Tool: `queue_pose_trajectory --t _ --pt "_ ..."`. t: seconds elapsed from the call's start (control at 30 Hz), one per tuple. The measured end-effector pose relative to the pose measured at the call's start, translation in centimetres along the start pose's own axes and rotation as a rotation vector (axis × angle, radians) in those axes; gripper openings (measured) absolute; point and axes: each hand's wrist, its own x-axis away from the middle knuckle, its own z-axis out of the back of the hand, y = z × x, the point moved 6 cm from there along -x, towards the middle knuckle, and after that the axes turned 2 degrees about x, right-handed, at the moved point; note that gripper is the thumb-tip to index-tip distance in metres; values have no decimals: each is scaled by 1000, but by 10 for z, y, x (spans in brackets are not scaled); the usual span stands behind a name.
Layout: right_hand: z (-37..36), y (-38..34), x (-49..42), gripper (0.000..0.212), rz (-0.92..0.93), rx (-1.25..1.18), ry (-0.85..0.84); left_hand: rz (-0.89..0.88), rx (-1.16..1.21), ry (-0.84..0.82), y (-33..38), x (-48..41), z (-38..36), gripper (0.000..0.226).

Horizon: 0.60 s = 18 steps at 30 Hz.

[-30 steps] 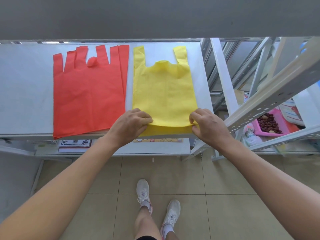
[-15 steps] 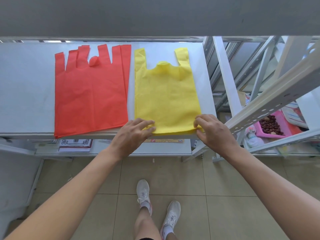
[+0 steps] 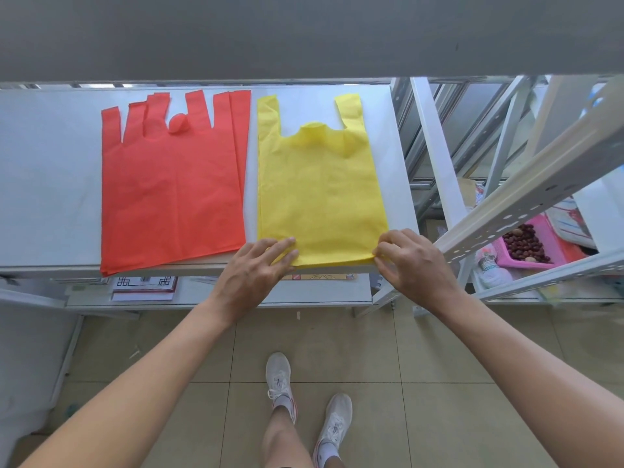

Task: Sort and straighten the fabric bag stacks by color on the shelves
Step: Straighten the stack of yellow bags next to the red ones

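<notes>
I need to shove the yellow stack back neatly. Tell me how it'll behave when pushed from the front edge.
Probably floppy: the yellow stack is thin creased fabric lying flat, so it would likely buckle, not slide whole. Layers may shear apart, as the fanned edges of the red stack suggest. It looks light; the right hand pinches one corner.

Left stack (image 3: 172,197), right stack (image 3: 320,197) on shelf (image 3: 50,197)
</notes>
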Motion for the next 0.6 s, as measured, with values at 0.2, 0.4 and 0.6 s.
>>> queue_pose_trajectory --t 0.2,0.4,0.6 --pt "2 -1 4 15 -49 -112 -55 -24 18 -62 -7 4 -6 49" --pt "8 12 7 30 -696 -568 -111 156 177 2 -11 0 6 40" --pt "-11 2 18 57 -950 -767 -277 347 310 177 1 33 12 29"
